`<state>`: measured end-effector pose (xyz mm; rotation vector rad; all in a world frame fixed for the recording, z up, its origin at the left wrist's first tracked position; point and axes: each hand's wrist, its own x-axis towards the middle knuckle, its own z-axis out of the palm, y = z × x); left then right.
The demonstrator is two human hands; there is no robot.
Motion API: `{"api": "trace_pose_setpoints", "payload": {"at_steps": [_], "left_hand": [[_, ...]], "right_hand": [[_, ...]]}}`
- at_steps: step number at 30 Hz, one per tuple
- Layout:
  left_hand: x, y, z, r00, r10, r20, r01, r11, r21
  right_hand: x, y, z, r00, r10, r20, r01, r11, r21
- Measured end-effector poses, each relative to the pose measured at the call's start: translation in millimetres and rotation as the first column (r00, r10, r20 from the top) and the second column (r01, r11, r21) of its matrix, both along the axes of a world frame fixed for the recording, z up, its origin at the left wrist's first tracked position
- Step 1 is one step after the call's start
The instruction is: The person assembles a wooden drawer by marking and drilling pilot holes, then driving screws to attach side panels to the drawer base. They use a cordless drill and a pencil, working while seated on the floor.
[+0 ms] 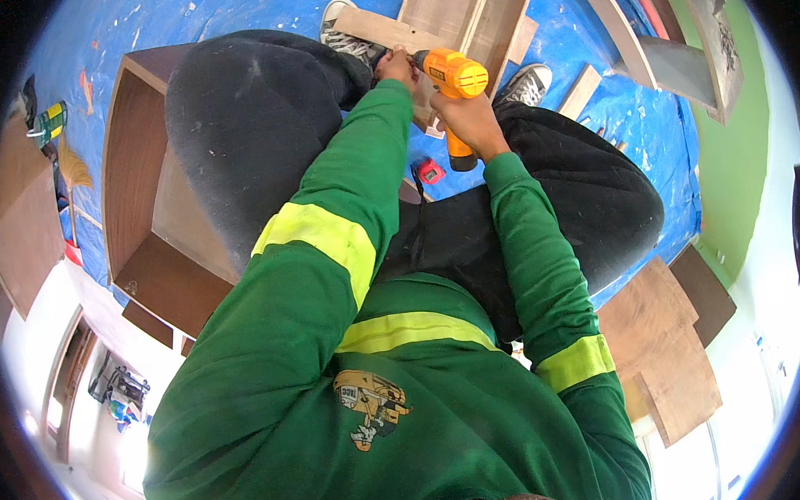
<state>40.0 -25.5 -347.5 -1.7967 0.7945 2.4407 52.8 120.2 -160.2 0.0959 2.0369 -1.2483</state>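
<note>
My right hand (472, 121) is wrapped round the handle of a yellow-orange cordless drill (454, 73), its nose pointing left. Just ahead of the drill's nose, the fingers of my left hand (396, 68) are drawn together. What they pinch there is hidden. A narrow light wooden strip (383, 27) crosses right beside my left hand. Under and beyond both hands lies a wooden box-like frame (449, 8) with long side boards, between my feet. Below the drill, a small red tape measure (430, 170) rests on the blue sheet.
Blue plastic sheeting (224, 14) covers the floor. An open brown wooden cabinet box (137, 162) stands at my left. Curved-looking wooden panels (617, 33) are at the far right, with a loose wood piece (579, 91) nearer. Several boards (659, 338) lie at the right, beside a green-and-white wall (740, 150).
</note>
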Motion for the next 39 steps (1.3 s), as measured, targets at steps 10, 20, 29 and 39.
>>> {"api": "trace_pose_setpoints", "payload": {"at_steps": [10,20,29,39], "left_hand": [[-7,-17,-34,0.978,-0.193,-0.084,0.194,0.981,0.000],[-5,-37,-19,0.934,-0.173,-0.312,0.212,0.972,0.097],[-1,-19,-6,0.948,-0.112,-0.300,0.196,0.943,0.270],[1,-63,-92,0.666,-0.697,-0.266,0.372,0.619,-0.692]], "right_hand": [[-4,-1,-24,0.996,0.036,-0.083,-0.030,0.997,0.075],[-29,-32,79,0.940,0.290,-0.182,-0.236,0.934,0.269],[-24,-24,58,0.944,0.299,-0.138,-0.238,0.909,0.342],[-6,-25,73,0.933,0.180,-0.311,-0.114,0.969,0.219]]}}
